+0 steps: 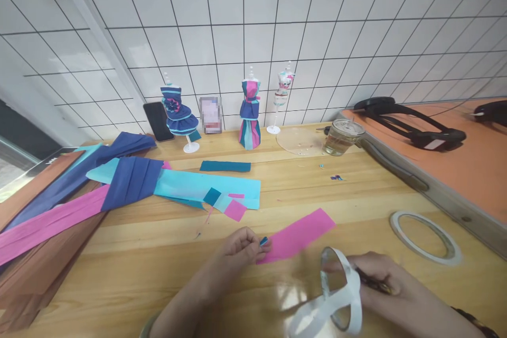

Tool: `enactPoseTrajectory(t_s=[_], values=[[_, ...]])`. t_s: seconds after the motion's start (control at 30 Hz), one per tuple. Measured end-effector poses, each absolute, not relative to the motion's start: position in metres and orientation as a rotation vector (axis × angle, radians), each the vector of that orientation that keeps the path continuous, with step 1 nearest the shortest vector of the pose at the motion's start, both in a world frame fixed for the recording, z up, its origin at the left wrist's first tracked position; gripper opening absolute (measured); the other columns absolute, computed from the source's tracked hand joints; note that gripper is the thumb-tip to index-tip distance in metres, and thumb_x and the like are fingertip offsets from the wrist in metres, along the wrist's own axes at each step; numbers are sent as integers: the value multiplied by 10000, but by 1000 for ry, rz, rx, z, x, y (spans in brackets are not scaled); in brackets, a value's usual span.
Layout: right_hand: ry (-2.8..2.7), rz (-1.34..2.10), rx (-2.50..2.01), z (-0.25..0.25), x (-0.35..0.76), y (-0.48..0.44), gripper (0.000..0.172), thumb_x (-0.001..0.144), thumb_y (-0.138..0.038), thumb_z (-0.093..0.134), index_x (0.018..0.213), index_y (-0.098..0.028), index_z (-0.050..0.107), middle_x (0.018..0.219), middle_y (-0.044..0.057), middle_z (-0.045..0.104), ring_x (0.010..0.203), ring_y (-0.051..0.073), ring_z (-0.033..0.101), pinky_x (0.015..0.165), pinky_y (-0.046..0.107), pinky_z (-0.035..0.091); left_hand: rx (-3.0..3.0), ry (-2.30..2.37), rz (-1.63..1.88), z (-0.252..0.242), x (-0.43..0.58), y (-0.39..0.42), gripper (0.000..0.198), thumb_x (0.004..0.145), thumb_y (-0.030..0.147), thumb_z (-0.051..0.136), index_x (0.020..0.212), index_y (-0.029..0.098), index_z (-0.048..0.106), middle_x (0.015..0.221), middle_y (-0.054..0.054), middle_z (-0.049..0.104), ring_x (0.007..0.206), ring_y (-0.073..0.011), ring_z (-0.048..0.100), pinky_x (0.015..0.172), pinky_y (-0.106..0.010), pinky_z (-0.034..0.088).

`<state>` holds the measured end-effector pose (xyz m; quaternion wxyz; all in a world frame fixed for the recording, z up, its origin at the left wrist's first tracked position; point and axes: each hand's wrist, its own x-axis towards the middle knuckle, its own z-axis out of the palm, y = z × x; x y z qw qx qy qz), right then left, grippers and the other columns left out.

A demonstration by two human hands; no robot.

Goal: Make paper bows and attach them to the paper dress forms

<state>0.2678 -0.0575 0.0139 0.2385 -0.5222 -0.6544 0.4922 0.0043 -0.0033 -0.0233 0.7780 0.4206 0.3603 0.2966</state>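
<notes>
My left hand (243, 248) is closed, pinching a small blue paper piece (263, 241) between its fingers. A pink paper strip (303, 233) lies on the table, its near end by those fingertips. My right hand (386, 277) is closed around a dark tool (372, 281), mostly hidden in the palm, perhaps small scissors. At the same hand's fingers is a narrow roll of white tape (354, 288) with a loose strip curling off it, partly blurred. Small squares of blue, light blue and pink paper (235, 210) lie beyond my left hand.
Long crepe paper strips (130, 182) are heaped at the left. Three mini dress forms stand along the wall, one in a striped dress (250, 116). A glass cup (343, 137) is at the back right. Another tape roll (451, 253) lies right, near a black headset-like device (412, 127).
</notes>
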Motion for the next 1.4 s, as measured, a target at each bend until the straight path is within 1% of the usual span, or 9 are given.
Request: enactPoseTrajectory(t_s=[0.1,0.2,0.27,0.47,0.7,0.83,1.0,1.2,1.4], values=[[-1763,1291,-1604,15,285,-40,304,772,-454,552,812,-197,710,752,36,685,710,238,609,653,299,493,1001,856,653,-21,2,-1,269,756,421,600,739,174,496,968,-60,658,1089,-237,532,934,-367,369],[-1729,1175,-1728,15,296,-16,352,763,-454,559,976,-200,676,934,42,692,936,301,587,799,342,474,1074,938,710,-19,-2,2,267,752,429,598,724,178,509,939,-52,660,1108,-249,512,923,-362,375],[-1743,1106,-1745,12,298,-1,411,774,-465,531,1052,-186,645,986,48,688,999,313,566,850,366,454,1109,978,748,-18,-5,4,276,748,442,596,715,181,513,921,-57,662,1145,-261,482,940,-368,361],[-1907,933,-1701,1,281,33,379,810,-422,471,1053,-182,634,988,46,693,899,263,620,795,333,461,1103,1026,819,-18,-7,6,311,737,476,591,722,174,518,914,-64,669,1070,-266,542,924,-390,394],[-2022,663,-1828,-10,266,53,335,813,-391,477,1058,-206,610,1008,80,685,889,243,631,765,305,444,942,1068,953,-19,-8,10,325,686,462,652,699,170,510,908,-79,686,1028,-254,579,922,-394,416],[-1987,587,-1925,-16,276,58,345,814,-421,466,1028,-196,616,967,87,693,839,240,641,718,295,447,983,1001,849,-15,-7,6,294,744,453,595,736,174,503,962,-81,667,1011,-236,576,908,-376,404],[-1978,501,-2014,-19,290,64,335,815,-418,453,1009,-205,623,914,83,703,800,241,641,661,289,439,1213,951,657,-16,-2,-1,274,814,439,506,729,180,479,754,-5,591,903,-191,558,782,-291,387],[-1992,317,-2120,-19,299,79,358,802,-431,462,1049,-217,608,914,93,697,813,272,635,628,303,418,1316,1042,653,-17,-2,1,296,826,451,468,711,178,462,674,23,506,690,-129,489,635,-241,334],[-2061,353,-2024,-15,302,86,316,795,-389,493,1036,-226,615,907,64,687,799,229,631,647,270,420,1257,1079,692,-13,-3,2,309,796,478,504,700,185,475,706,2,577,855,-192,554,687,-255,366]])
